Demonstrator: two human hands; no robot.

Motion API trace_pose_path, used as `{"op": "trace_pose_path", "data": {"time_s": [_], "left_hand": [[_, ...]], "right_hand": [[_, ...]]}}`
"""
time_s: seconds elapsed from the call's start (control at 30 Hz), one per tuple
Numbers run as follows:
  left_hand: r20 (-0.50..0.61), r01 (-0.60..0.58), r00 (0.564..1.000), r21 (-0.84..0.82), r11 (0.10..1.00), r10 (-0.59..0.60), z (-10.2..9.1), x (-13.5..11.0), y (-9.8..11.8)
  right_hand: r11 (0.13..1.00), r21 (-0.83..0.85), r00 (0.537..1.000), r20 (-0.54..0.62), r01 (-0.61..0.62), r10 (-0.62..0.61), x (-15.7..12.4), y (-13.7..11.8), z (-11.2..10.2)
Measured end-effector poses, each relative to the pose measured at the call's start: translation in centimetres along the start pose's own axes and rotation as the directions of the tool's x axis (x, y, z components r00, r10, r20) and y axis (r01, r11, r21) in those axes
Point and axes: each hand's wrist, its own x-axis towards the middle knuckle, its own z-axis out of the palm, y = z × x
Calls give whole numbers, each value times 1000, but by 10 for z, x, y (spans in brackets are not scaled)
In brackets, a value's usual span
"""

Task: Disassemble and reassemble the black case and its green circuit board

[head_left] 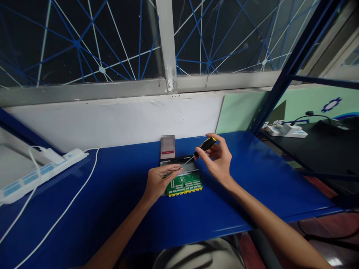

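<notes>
A green circuit board (185, 184) with a metal plate at its far end lies on the blue table (112, 194). My left hand (158, 182) rests on the board's left edge, fingers closed around the tip of a screwdriver. My right hand (217, 158) grips the screwdriver's black and yellow handle (205, 145), and the thin shaft (185, 163) slants down left toward the board. Just behind the board stands a small card-like object (167, 148) with a red lower part.
A white power strip (42, 168) with a white cable (64, 213) lies at the left of the table. A white wall and a window with blue netting rise behind. A blue post (283, 78) stands right; beyond it, a black desk holds a white device (286, 130).
</notes>
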Motion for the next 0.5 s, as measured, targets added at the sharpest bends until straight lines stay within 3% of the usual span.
{"op": "trace_pose_path", "data": {"time_s": [0.1, 0.2, 0.33, 0.5], "left_hand": [[65, -31, 998, 89, 996, 25, -1, 0, 1], [119, -145, 986, 227, 963, 120, -1, 2, 2], [194, -301, 950, 356, 885, 245, 0, 2, 0], [329, -418, 900, 469, 778, 285, 5, -2, -3]], "right_hand": [[999, -30, 1000, 9, 15, -15, 2, 0, -2], [997, -71, 999, 27, 24, -22, 6, -1, -7], [985, -164, 999, 27, 51, -47, 14, 2, -15], [954, -288, 996, 52, 86, -74, 18, 6, -21]]}}
